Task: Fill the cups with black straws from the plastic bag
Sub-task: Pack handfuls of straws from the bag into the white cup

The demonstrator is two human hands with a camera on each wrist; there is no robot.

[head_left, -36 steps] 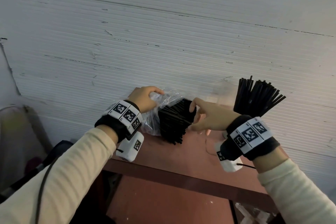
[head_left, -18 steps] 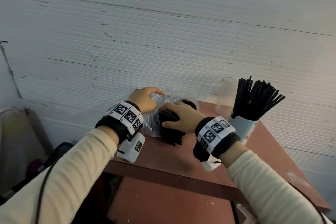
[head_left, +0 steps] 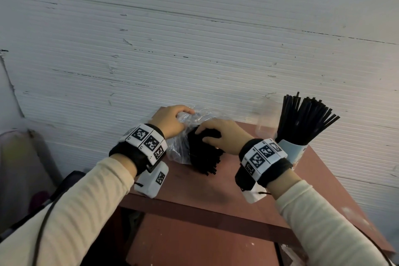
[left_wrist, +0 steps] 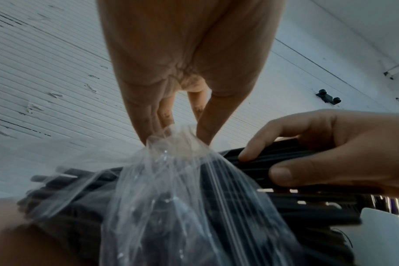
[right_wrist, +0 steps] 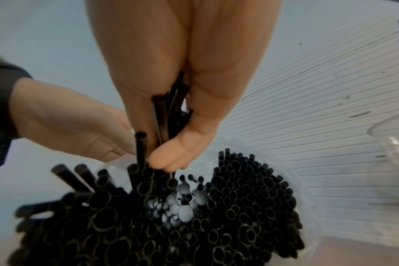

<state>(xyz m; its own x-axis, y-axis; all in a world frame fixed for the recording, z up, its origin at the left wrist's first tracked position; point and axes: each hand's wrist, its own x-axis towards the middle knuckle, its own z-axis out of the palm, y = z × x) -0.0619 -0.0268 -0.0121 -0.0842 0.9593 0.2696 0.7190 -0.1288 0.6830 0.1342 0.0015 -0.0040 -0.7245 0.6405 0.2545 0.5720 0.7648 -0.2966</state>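
Observation:
A clear plastic bag (head_left: 180,149) full of black straws (head_left: 205,157) lies on the reddish table (head_left: 216,188), its open end toward me. My left hand (head_left: 170,121) pinches the bunched far end of the bag (left_wrist: 173,142). My right hand (head_left: 220,136) has its fingers curled round a bunch of black straws (right_wrist: 171,108) at the bag's mouth, thumb pressed on them. A white cup (head_left: 289,151) packed with black straws (head_left: 302,119) stands at the right. Behind it, against the wall, stands a clear plastic cup (head_left: 266,119) holding nothing.
A ribbed white wall (head_left: 194,49) rises right behind the table. The table's front edge (head_left: 194,211) runs below my wrists. Dark clutter lies on the floor at lower left (head_left: 38,196).
My right hand came back from the straw-filled cup at the right to the bag's mouth and closed on a bunch of straws. The left hand kept its hold on the bag.

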